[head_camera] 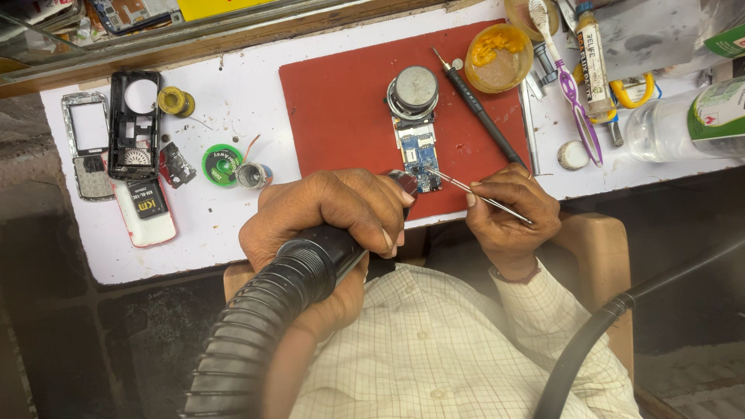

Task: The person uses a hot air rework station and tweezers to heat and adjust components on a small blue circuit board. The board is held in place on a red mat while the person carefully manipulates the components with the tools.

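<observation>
At the left edge of the white desk (233, 101) lie the parts of an opened phone: a grey front frame (88, 145), a black middle housing (134, 124) and a white back cover (145, 211), with a green solder spool (223, 164) just beside them. Toward the near edge, the left hand (330, 213) is closed fully around the handle of a hot-air tool (341, 244), whose ribbed black hose (256, 334) runs down toward the body; the nozzle is hidden behind the fingers, very near the small blue circuit board (419, 155). This board lies in the middle of the red mat (341, 109), and a round metal speaker (414, 89) sits at its far end. The right hand (508, 213) pinches thin metal tweezers (481, 195) between thumb and fingers, the grip nearly closed, and the tips touch the near end of the board; whether they hold a small component I cannot tell. A black soldering iron (481, 112) lies at an angle on the right part of the mat, and a yellow flux pot (499, 56) stands at the far right corner of the mat. In my judgement, the danger is too much heat: if the nozzle stays too close, neighbouring parts can loosen or the board can scorch. A small slip of the tweezers can also push a component away.
</observation>
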